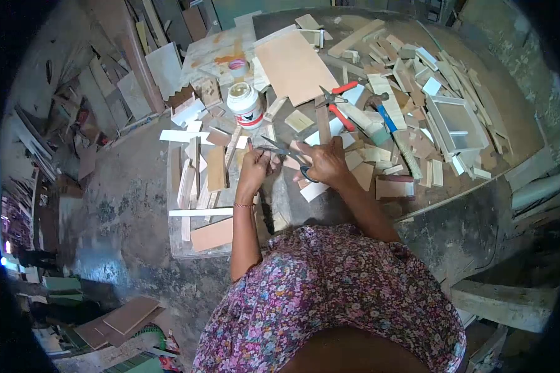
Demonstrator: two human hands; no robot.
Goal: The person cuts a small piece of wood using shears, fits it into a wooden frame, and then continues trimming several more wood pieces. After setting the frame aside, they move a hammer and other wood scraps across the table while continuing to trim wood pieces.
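Note:
My right hand [327, 163] is closed around the handles of a pair of scissors [281, 148]. The scissors' blades point left, toward my left hand [253, 169]. My left hand's fingers are pinched together beside the blade tips; what they hold is too small to make out. Just beyond the hands stands an open white jar [245, 107] with a red band on its label. Past my right hand lie red-handled pliers [338, 105] and a hammer [392, 127] with a blue and pale handle. A wooden block [217, 168] rests left of my left hand.
Wood offcuts and strips cover much of the worktable [429, 198]. A large brown board [297, 65] lies at the back, near a roll of tape [238, 67]. At the right is a white-framed box [458, 123]. More boards [130, 316] lie at the lower left.

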